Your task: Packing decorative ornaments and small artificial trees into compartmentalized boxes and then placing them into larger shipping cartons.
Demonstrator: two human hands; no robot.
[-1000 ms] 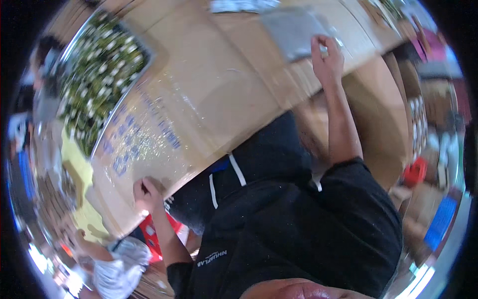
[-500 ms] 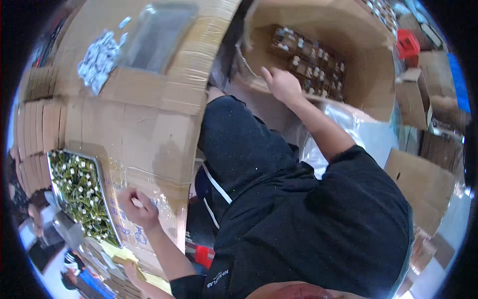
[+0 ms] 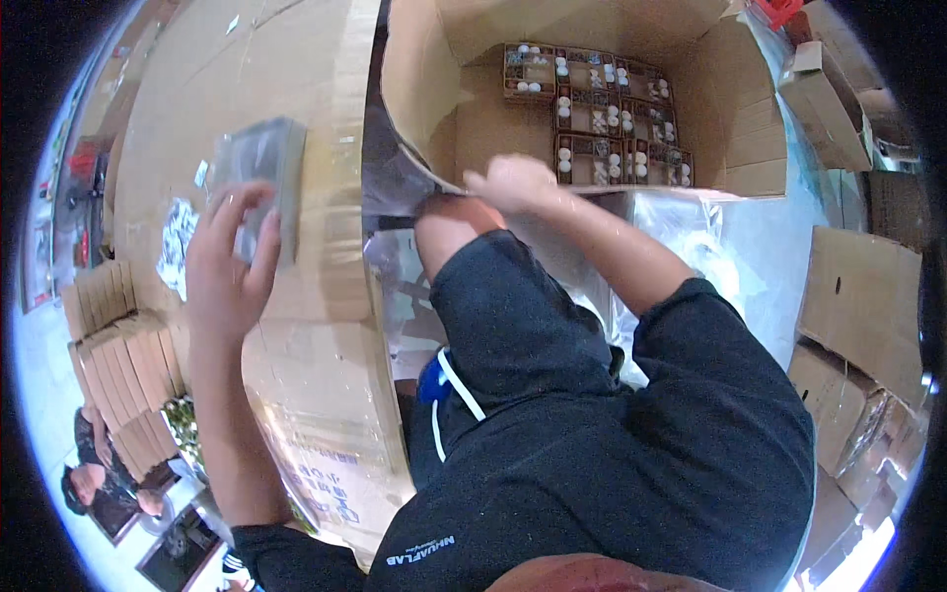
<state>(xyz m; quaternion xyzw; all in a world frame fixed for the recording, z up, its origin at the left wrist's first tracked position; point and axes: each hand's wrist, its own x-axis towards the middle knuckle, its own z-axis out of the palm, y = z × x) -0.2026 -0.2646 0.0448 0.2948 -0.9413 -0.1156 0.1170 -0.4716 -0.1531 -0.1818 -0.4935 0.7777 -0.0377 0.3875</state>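
Above the cardboard-covered table (image 3: 326,247), my left hand (image 3: 225,261) reaches forward with thumb and fingers apart and nothing between them. Its fingertips overlap the near part of a clear rectangular plastic box (image 3: 261,148); whether they touch it I cannot tell. A pile of small silvery pieces (image 3: 176,242) lies just left of that hand. My right hand (image 3: 513,184) is at the near rim of a large open carton (image 3: 493,128), fingers bent and blurred, so any hold is hidden. Inside the carton stand several brown compartmented trays (image 3: 592,111) with white round pieces and small dark ones.
Stacked flat cardboard boxes (image 3: 123,365) stand beyond the table's left edge, near another person (image 3: 94,459). Green items (image 3: 182,422) show partly behind my left forearm. Clear plastic sheeting (image 3: 681,257) lies under my right arm. More cartons (image 3: 858,296) line the right side.
My left hand has gone from closed beside the tray of green items to open by the clear box. My right hand is now lower against the carton's rim. The view has shifted.
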